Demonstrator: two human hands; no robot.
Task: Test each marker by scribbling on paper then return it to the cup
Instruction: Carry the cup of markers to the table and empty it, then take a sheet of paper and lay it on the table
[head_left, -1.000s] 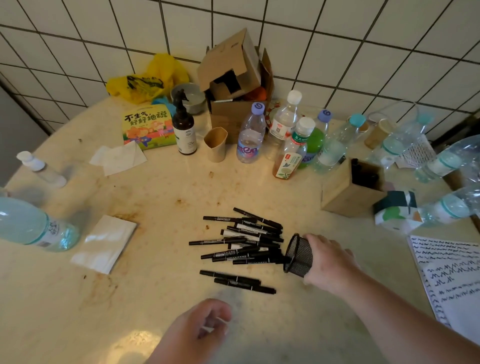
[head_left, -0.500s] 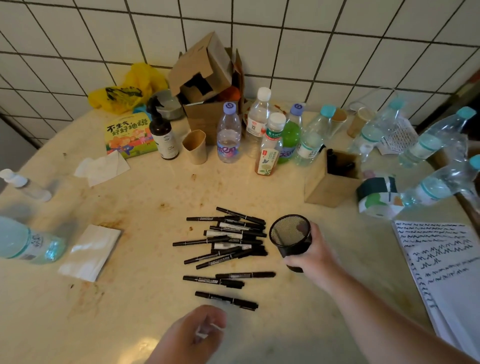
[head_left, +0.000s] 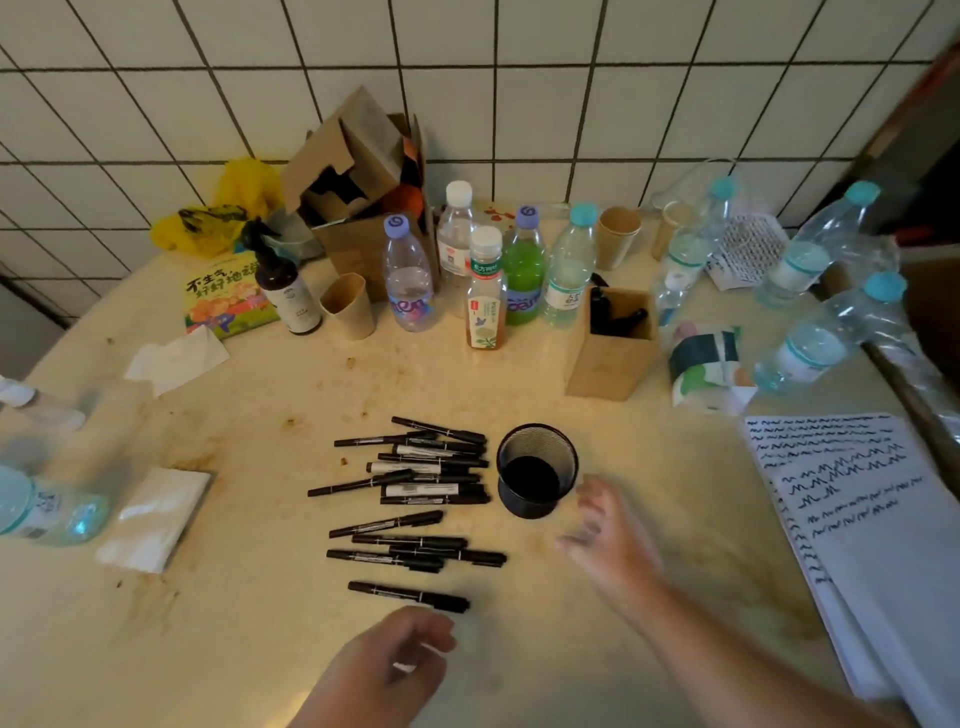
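A black mesh cup (head_left: 536, 478) stands upright and empty on the beige table (head_left: 260, 623). Several black markers (head_left: 426, 467) lie in a loose pile to its left, more (head_left: 415, 551) lie nearer me, and one marker (head_left: 410, 596) lies apart at the front. My right hand (head_left: 605, 535) hovers just right of the cup, fingers spread and blurred, holding nothing. My left hand (head_left: 387, 670) hangs loosely curled just below the nearest marker, not touching it. A sheet of paper (head_left: 862, 519) covered in black scribbles lies at the right.
Several plastic bottles (head_left: 410, 280) and paper cups (head_left: 349, 306) stand at the back with a cardboard box (head_left: 358, 171). A wooden holder (head_left: 613, 343) sits behind the cup. Folded tissue (head_left: 156, 514) and a lying bottle (head_left: 36, 509) are at the left.
My right hand has set the mesh cup upright on the table and let go of it, drawing back to the right. My left hand has stayed low near the front.
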